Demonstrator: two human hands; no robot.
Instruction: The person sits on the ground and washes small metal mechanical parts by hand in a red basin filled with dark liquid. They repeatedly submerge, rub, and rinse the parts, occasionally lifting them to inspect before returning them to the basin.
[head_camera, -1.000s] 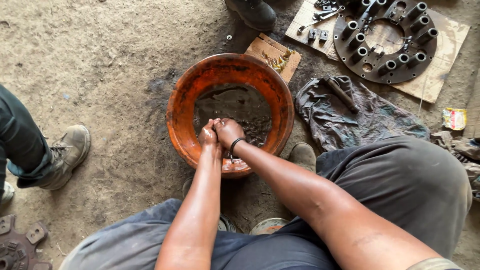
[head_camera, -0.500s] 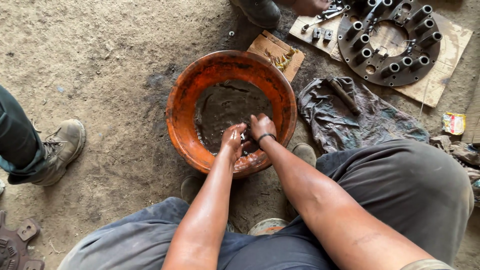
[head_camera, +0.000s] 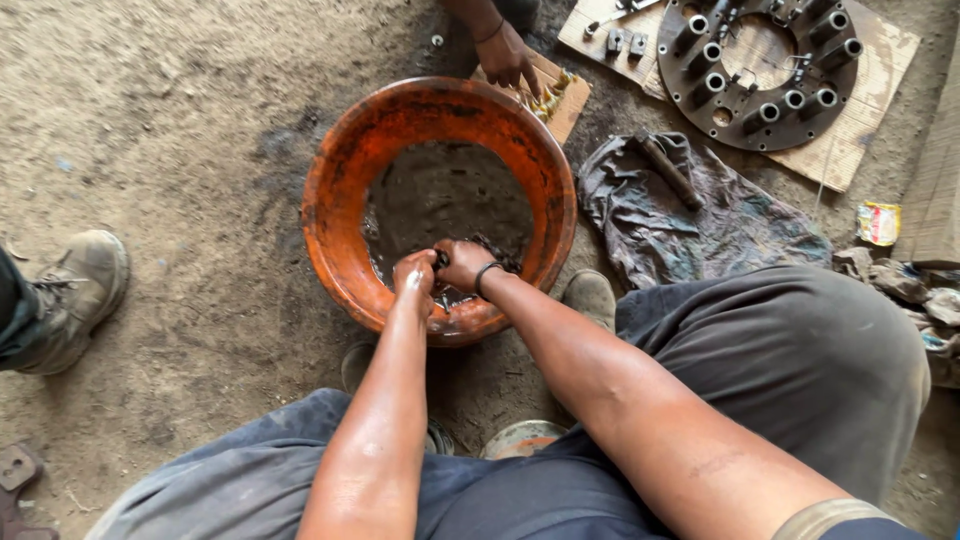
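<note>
Together, both hands — left (head_camera: 413, 274), right (head_camera: 465, 264) — clench a small dark part (head_camera: 440, 261) inside the orange basin (head_camera: 340, 190).

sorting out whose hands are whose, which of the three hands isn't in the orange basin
The other person's hand at the top edge: it rests on the cardboard piece behind the orange basin, while the left hand and right hand meet inside it.
</note>
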